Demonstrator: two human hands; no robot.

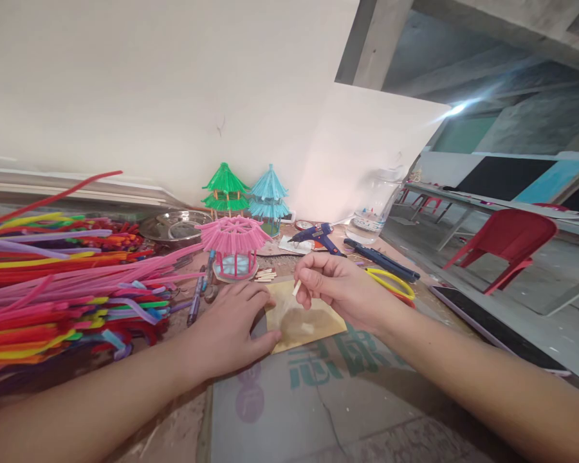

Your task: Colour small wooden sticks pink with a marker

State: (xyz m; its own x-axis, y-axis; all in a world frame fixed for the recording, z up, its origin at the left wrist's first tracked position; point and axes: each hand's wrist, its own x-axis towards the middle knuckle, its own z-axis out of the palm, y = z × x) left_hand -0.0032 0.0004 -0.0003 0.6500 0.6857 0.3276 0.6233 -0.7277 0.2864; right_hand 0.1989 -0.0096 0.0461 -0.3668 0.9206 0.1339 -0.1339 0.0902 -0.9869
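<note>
My right hand (335, 286) pinches a short pale stick (297, 287) between thumb and fingers, above a yellow sheet (318, 326) that looks like sandpaper. A pale worn patch shows on the sheet. My left hand (238, 321) lies with fingers spread at the sheet's left edge, touching it. Just beyond the sheet, several similar short sticks (266, 275) lie in a small pile. Behind my left hand stands a little pink pavilion (234, 239) made of pipe cleaners, its roof open at the top.
Bundles of coloured pipe cleaners (67, 276) fill the left side. Farther back are a green pavilion (226, 186), a blue pavilion (269, 196), a metal bowl (166, 226), a glue gun (321, 236) and a plastic jar (379, 202). Yellow-handled scissors (390, 283) and a phone or tablet (492, 328) lie right.
</note>
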